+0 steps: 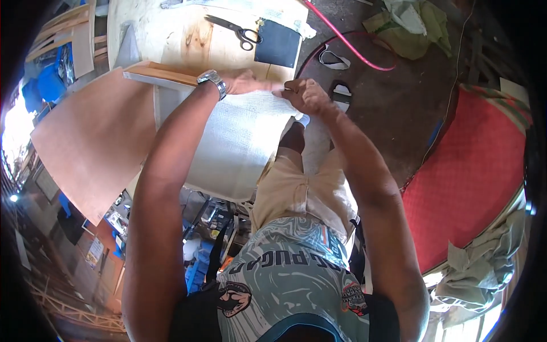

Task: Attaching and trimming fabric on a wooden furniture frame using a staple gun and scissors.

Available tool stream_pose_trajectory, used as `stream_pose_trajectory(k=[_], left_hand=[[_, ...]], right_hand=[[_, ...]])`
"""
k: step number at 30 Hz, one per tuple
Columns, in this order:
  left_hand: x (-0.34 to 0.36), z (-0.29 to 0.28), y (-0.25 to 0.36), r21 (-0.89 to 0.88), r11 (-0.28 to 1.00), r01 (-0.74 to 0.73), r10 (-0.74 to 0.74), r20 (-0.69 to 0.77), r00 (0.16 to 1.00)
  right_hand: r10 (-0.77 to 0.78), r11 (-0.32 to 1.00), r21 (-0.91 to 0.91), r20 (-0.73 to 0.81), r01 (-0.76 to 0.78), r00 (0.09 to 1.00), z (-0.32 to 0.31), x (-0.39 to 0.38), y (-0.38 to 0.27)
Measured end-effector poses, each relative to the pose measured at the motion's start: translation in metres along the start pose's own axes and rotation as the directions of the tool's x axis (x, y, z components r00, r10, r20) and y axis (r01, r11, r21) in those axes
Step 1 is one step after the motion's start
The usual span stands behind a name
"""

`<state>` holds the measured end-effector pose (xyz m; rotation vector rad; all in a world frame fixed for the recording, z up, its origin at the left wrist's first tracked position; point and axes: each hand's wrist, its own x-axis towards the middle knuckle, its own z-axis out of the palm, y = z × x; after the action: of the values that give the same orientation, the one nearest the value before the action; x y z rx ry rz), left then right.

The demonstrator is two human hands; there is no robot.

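A white woven sheet (236, 139) covers a panel in front of me, with a bare wooden bar (165, 74) along its far left edge. At the sheet's far edge my left hand (245, 84), with a metal watch on the wrist, is bent over the material, its fingers reaching right. My right hand (307, 96) is closed at the far right corner, where the sheet pulls into a point. The fingertips of both hands almost meet there; what lies between them is partly hidden.
Beyond stands a pale wooden table (182, 34) with black scissors (236, 31) and a dark square piece (278, 44). A brown board (97, 134) leans left. On the right are a pink hose (350, 43), sandals (342, 94) on the floor, a red panel (470, 176) and crumpled cloth (484, 265).
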<state>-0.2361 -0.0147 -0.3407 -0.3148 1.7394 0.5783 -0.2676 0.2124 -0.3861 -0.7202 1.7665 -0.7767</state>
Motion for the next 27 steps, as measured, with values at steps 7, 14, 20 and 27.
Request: stream_pose_trajectory(k=[7, 14, 20, 27], left_hand=[[-0.003, 0.013, 0.013, 0.221, 0.928, -0.299, 0.320, -0.064, 0.945], [0.005, 0.031, 0.010, 0.188, 0.938, -0.292, 0.336, -0.282, 0.899], [0.034, 0.023, -0.013, -0.063, 0.867, -0.494, 0.486, -0.108, 0.867], [0.010, 0.037, 0.020, 0.228, 0.902, -0.367, 0.410, -0.185, 0.893]], right_hand=[[0.067, 0.826, 0.559, -0.225, 0.072, 0.972, 0.043, 0.007, 0.022], [0.431, 0.852, 0.486, -0.444, -0.193, 0.786, 0.052, -0.002, -0.020], [0.212, 0.936, 0.352, -0.531, -0.014, 0.821, 0.053, -0.002, -0.014], [-0.045, 0.996, 0.074, -0.054, 0.049, 0.998, -0.046, 0.001, -0.020]])
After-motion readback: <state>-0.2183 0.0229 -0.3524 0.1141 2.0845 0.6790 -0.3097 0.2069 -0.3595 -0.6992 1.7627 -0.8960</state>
